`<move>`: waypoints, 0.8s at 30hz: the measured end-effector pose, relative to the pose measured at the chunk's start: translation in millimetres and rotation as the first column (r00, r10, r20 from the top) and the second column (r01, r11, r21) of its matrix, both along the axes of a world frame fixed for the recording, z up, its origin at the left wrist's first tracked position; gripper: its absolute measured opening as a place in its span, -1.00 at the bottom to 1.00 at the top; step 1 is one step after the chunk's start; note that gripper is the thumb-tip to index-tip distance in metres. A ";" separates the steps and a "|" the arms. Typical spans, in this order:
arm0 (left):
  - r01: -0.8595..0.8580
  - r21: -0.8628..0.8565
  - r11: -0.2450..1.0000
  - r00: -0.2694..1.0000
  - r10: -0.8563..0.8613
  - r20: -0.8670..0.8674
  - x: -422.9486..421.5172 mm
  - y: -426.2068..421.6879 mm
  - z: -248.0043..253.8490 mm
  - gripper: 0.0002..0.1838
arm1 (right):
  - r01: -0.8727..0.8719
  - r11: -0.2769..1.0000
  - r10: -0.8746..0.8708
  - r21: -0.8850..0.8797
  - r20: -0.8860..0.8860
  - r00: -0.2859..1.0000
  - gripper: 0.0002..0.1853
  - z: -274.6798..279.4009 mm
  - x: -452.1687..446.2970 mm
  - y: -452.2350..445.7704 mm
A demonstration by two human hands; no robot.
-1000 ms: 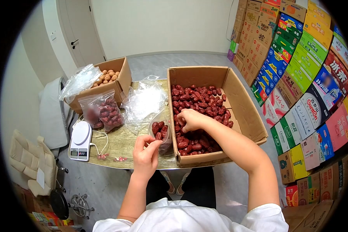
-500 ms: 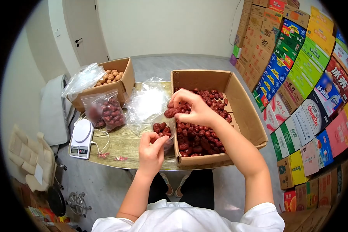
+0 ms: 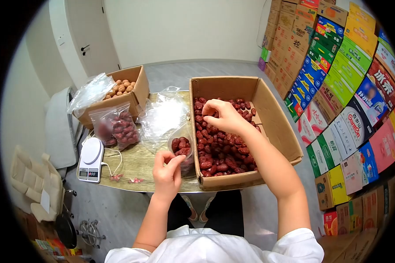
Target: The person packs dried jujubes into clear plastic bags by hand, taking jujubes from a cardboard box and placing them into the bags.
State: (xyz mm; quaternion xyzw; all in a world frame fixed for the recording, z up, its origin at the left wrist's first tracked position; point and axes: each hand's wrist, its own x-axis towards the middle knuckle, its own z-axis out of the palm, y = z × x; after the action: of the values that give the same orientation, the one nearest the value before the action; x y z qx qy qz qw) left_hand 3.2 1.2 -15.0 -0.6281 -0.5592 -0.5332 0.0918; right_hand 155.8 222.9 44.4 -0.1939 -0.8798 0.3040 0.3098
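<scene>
Wood-grain table (image 3: pixel 134 165): left hand (image 3: pixel 167 172) pinches clear container (image 3: pixel 188 166); right hand (image 3: pixel 223 116) curls over right-side carton (image 3: pixel 280 120), I can't tell if loaded. Slack pinch could spill dates (image 3: pixel 181 144).

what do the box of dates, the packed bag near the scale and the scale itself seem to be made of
Box of dates: probably cardboard, with matt brown, thin walls.
Packed bag: seems to be thin, glossy clear plastic; its contents show through.
Scale: likely smooth white plastic, judging by the even surface, though look alone can't confirm it.
</scene>
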 end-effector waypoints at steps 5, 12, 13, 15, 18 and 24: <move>-0.008 -0.002 1.000 1.000 0.008 0.004 -2.4 -2.9 -3.1 -0.63 | 0.136 0.981 -0.181 0.135 0.413 0.893 -0.85 2.1 11.6 10.6; -0.013 0.002 1.000 1.000 0.013 -0.017 -3.2 -3.6 -2.5 -0.66 | -0.064 0.998 0.020 0.029 0.750 0.662 -0.74 0.2 15.9 2.3; -0.017 0.000 1.000 1.000 0.017 -0.018 -2.7 -3.9 -1.9 -0.66 | -0.125 0.992 0.074 0.004 0.785 0.615 -0.70 -1.3 15.6 1.0; -0.019 -0.002 1.000 1.000 0.019 -0.017 -1.6 -4.3 -1.0 -0.66 | -0.153 0.988 0.101 -0.021 0.834 0.542 -0.58 -3.3 11.2 -1.9; -0.015 -0.006 1.000 1.000 0.014 -0.016 -1.2 -4.6 -0.8 -0.66 | -0.116 0.992 0.090 -0.048 0.914 0.396 -0.40 -3.7 2.5 -15.4; -0.014 -0.007 1.000 1.000 0.014 -0.016 -1.6 -5.3 0.2 -0.67 | -0.166 0.981 -0.041 0.098 0.947 0.318 -0.37 -36.0 -10.0 -17.2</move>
State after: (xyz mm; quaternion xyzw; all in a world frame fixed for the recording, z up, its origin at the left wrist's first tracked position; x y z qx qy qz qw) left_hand 1.6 -4.2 -14.8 -0.6289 -0.5647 -0.5254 0.0980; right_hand 145.7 205.7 8.4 -0.2719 -0.9249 0.0664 -0.2572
